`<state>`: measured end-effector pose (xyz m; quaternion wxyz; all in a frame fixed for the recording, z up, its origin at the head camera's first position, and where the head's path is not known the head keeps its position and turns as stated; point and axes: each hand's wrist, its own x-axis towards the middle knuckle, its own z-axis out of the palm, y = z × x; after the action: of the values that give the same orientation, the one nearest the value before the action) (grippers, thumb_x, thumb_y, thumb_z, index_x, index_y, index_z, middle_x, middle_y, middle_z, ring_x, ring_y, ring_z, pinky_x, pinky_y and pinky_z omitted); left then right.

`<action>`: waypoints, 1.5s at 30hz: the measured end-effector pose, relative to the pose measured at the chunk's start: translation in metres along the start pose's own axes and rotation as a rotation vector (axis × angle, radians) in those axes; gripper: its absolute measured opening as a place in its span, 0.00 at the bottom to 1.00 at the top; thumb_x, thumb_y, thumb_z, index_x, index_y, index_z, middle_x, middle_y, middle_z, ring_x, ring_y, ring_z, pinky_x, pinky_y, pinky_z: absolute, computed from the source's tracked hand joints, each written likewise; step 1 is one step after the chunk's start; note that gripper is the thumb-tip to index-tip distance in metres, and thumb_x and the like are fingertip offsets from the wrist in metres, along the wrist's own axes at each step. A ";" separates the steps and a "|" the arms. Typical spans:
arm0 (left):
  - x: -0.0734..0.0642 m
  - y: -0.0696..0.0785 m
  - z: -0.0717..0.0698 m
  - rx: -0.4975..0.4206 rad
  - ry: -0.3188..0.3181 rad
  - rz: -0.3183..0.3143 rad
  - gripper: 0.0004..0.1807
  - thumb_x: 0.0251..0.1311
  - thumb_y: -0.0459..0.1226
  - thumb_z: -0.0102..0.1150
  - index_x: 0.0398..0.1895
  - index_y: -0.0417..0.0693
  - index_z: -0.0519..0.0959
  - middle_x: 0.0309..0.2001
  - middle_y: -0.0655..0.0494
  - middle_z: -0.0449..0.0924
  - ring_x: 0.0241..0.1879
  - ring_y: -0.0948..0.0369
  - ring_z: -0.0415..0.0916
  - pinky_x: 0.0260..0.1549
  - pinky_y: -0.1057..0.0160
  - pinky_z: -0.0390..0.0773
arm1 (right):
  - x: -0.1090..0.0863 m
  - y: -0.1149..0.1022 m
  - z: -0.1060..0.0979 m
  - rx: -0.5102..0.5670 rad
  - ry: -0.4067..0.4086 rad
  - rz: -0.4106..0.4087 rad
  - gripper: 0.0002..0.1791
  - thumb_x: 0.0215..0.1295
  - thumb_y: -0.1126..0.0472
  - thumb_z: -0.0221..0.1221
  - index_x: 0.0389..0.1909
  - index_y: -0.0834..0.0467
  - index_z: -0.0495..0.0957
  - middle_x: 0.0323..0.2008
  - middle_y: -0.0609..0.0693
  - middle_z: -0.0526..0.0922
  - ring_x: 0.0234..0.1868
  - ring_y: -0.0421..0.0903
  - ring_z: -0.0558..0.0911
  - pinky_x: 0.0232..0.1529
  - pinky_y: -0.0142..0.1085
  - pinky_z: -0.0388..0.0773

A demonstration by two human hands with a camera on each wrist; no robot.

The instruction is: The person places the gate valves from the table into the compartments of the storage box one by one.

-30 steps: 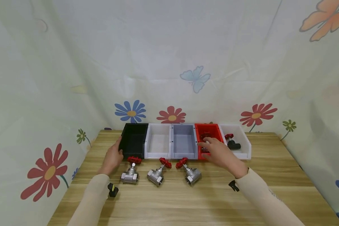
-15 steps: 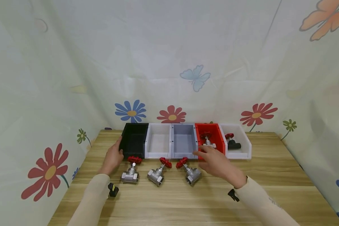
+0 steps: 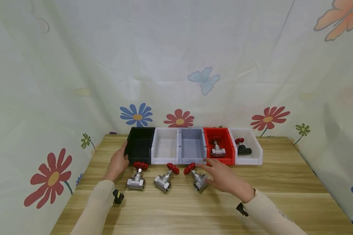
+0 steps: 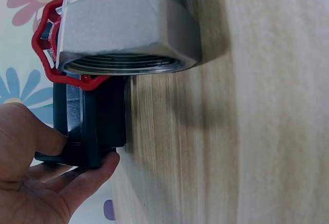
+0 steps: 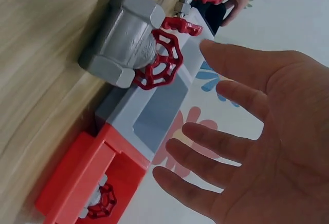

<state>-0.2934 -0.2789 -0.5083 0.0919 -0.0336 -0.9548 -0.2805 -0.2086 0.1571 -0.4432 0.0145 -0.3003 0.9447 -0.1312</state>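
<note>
My left hand (image 3: 117, 165) grips the left side of a black bin (image 3: 139, 147); in the left wrist view its thumb (image 4: 50, 141) lies over the rim, fingers beneath. My right hand (image 3: 223, 175), fingers spread and holding nothing, hovers beside a steel valve with a red handwheel (image 3: 199, 182). Two similar valves lie farther left: a middle valve (image 3: 163, 182) and a left valve (image 3: 136, 183) in front of the black bin. Another steel valve (image 3: 217, 152) sits in the red bin (image 3: 228, 160). A black-bodied valve (image 3: 244, 150) with a red handwheel lies in the right white bin (image 3: 257, 160).
Between the black and red bins stand a white bin (image 3: 165, 160) and a grey bin (image 3: 192, 160), all in one row. The row stands at the back of the wooden table (image 3: 176, 212), before a flowered curtain (image 3: 164, 49).
My right hand has moved out of the red bin, leftward and toward me, to the rightmost valve on the table. The steel valve in the red bin is now uncovered. The left hand stays put.
</note>
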 end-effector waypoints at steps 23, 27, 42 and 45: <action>0.001 -0.001 0.001 -0.005 0.011 0.012 0.36 0.65 0.26 0.47 0.76 0.36 0.52 0.66 0.26 0.65 0.63 0.34 0.68 0.61 0.37 0.69 | 0.001 -0.004 0.033 -0.005 -0.106 -0.047 0.32 0.54 0.57 0.71 0.63 0.48 0.76 0.66 0.60 0.72 0.64 0.60 0.73 0.62 0.59 0.72; 0.000 -0.001 0.001 -0.007 0.000 0.008 0.36 0.65 0.26 0.47 0.76 0.36 0.51 0.67 0.27 0.65 0.63 0.34 0.68 0.60 0.37 0.69 | 0.000 -0.005 0.037 0.020 -0.128 -0.027 0.32 0.55 0.57 0.71 0.63 0.48 0.76 0.67 0.60 0.71 0.66 0.62 0.70 0.62 0.61 0.70; -0.001 -0.002 0.003 0.011 0.017 0.011 0.36 0.65 0.26 0.47 0.76 0.36 0.52 0.64 0.25 0.68 0.60 0.33 0.70 0.58 0.37 0.71 | 0.001 -0.001 0.052 0.001 -0.116 -0.029 0.31 0.54 0.60 0.71 0.62 0.47 0.77 0.66 0.60 0.71 0.66 0.62 0.71 0.62 0.59 0.71; 0.000 -0.002 0.003 0.017 0.023 0.011 0.36 0.65 0.26 0.47 0.76 0.36 0.52 0.63 0.25 0.69 0.59 0.32 0.70 0.57 0.37 0.71 | 0.002 0.001 0.055 0.005 -0.117 -0.024 0.32 0.53 0.61 0.71 0.62 0.47 0.76 0.67 0.61 0.70 0.66 0.62 0.70 0.62 0.59 0.71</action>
<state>-0.2939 -0.2788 -0.5118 0.1046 -0.0348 -0.9559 -0.2722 -0.2052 0.1433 -0.4959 0.0688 -0.3186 0.9383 -0.1157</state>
